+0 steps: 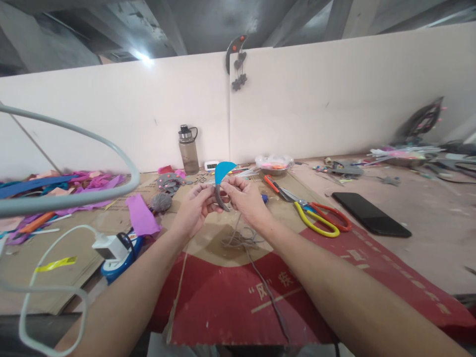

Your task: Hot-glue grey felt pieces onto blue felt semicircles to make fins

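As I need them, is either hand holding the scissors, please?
No, the scissors lie beside the phone, while the left hand and right hand hold a grey strip.

The left hand (191, 208) and right hand (248, 198) are seen ungloved near the centre of the frame. The left forearm (128, 290) is left bare down to the lower left, the right forearm (334, 280) to the lower right. Both are narrowed at the wrists and broadened toward the elbows. Fingernail details are blurred.
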Demonstrator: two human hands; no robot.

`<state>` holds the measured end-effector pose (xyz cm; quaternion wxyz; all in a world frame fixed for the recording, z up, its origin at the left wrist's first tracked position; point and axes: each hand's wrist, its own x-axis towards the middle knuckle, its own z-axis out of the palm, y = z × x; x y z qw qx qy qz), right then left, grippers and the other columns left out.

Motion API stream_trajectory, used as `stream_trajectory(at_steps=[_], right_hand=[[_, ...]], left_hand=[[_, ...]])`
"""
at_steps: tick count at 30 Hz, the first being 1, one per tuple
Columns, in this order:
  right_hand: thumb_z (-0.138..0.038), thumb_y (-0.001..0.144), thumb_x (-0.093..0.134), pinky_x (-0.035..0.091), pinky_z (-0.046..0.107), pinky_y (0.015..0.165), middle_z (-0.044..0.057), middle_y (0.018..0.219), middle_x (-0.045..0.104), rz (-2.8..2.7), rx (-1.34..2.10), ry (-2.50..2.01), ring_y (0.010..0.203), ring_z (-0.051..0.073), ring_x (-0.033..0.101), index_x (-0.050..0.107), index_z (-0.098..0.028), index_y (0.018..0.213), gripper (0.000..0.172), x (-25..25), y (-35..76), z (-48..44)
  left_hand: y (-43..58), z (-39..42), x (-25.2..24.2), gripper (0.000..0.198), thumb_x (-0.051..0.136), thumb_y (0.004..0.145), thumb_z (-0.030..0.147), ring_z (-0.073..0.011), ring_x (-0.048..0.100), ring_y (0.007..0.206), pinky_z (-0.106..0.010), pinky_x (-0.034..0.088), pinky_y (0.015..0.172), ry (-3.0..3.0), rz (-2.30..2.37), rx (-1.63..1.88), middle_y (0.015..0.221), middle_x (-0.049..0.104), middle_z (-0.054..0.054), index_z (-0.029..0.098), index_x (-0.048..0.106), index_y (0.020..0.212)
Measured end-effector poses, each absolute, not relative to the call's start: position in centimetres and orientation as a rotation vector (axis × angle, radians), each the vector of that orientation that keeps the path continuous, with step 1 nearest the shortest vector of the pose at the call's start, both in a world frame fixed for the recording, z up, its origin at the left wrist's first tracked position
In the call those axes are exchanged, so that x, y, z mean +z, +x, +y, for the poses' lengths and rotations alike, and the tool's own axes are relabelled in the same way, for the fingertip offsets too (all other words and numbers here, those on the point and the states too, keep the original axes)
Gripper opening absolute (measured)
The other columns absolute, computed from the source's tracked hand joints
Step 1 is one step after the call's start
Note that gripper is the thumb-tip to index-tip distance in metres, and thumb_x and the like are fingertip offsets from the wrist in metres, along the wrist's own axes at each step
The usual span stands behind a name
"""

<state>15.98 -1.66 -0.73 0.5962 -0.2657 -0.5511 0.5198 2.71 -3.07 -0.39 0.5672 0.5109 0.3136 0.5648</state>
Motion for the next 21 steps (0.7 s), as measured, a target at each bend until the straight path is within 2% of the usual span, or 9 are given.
stream_trajectory(at_steps=[6,12,17,21], right_hand=[[-0.036,0.071,0.063,0.046,0.024,0.049,-0.005,0.062,0.052,-1.282,1.268,-0.547,0.051,0.008,0.047,0.054,-0.020,0.069,0.019,-0.91,15.81,-1.75],[-0.032,0.075,0.059,0.052,0.029,0.068,-0.001,0.074,0.063,-1.394,1.093,-0.642,0.071,0.013,0.059,0.062,-0.019,0.075,0.013,-1.07,15.80,-2.05],[-0.027,0.079,0.055,0.047,0.030,0.076,0.001,0.080,0.068,-1.509,0.862,-0.720,0.076,0.014,0.061,0.066,-0.019,0.081,0.014,-1.03,15.92,-2.14],[-0.027,0.081,0.053,0.045,0.029,0.075,0.001,0.082,0.068,-1.564,0.763,-0.735,0.078,0.014,0.061,0.066,-0.019,0.083,0.016,-1.12,16.02,-2.15]], left_hand=[[3.03,-3.18,-0.72,0.028,0.068,0.073,0.031,-0.0166,0.067,0.072,-0.021,0.045,0.050,1.435,0.835,1.358,0.079,0.064,-0.002,0.017,0.050,0.087],[3.26,-3.35,-0.84,0.021,0.056,0.081,0.038,-0.0146,0.064,0.074,-0.024,0.051,0.055,1.587,0.918,1.332,0.090,0.062,-0.003,0.019,0.053,0.090],[3.17,-3.47,-0.59,0.013,0.057,0.080,0.031,-0.0138,0.058,0.073,-0.023,0.048,0.064,1.828,1.156,1.506,0.078,0.061,-0.002,0.018,0.060,0.075],[2.92,-3.69,-0.23,0.014,0.062,0.076,0.025,-0.0131,0.051,0.061,-0.024,0.040,0.057,1.914,1.302,1.550,0.064,0.057,0.001,0.019,0.060,0.064]])
